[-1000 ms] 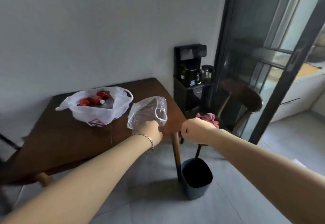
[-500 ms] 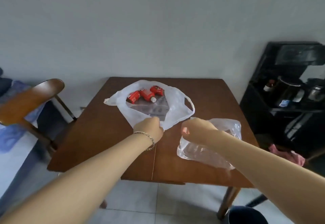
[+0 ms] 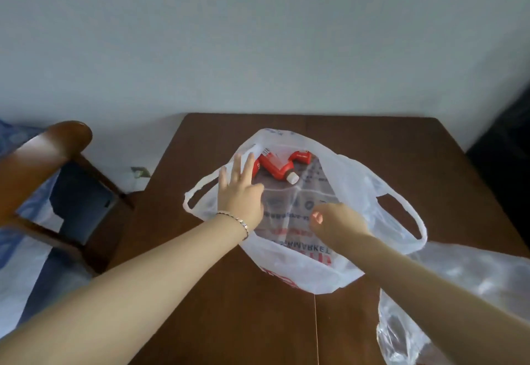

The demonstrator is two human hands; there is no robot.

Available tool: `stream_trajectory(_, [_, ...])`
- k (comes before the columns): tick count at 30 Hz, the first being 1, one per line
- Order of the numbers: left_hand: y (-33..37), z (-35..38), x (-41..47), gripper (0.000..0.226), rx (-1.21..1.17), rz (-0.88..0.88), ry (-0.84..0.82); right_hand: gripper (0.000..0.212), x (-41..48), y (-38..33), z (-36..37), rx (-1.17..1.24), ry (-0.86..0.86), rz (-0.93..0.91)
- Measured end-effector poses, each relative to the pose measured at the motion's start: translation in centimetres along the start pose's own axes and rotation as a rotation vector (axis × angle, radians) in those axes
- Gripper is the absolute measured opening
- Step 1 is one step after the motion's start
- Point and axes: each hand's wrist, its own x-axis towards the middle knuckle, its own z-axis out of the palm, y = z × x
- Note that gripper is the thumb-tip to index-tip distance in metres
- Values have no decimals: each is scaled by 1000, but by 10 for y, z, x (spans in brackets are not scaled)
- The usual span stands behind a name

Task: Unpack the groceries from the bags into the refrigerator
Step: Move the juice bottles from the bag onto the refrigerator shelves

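A white plastic grocery bag [image 3: 358, 186] with red print lies open on the brown wooden table [image 3: 229, 321]. Inside it, at the far end, lie red bottles [image 3: 276, 168] with white caps. My left hand [image 3: 239, 192] is open with fingers spread, reaching into the bag's left side, and its fingertips are right beside the bottles. My right hand [image 3: 338, 225] hovers over the near part of the bag's mouth with fingers curled and thumb pressed to them, seemingly pinching the bag's thin plastic.
A crumpled clear plastic bag [image 3: 473, 284] lies on the table's right front corner, under my right forearm. A wooden chair [image 3: 37, 158] with a dark seat stands left of the table. A grey wall is behind, and dark furniture [image 3: 504, 164] stands at the right edge.
I have moved closer over the table. My left hand let go of the bag's front and opened toward the bottles. My right hand left the clear bag and moved over the white bag.
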Motion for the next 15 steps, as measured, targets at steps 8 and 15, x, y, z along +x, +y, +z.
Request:
stream_trajectory(8, [-56, 43, 111, 52, -165, -212, -396, 23, 104, -20, 33, 73, -42, 162])
stream_trajectory(15, [-78, 34, 153, 63, -288, -119, -205, 50, 199, -21, 53, 10, 12, 98])
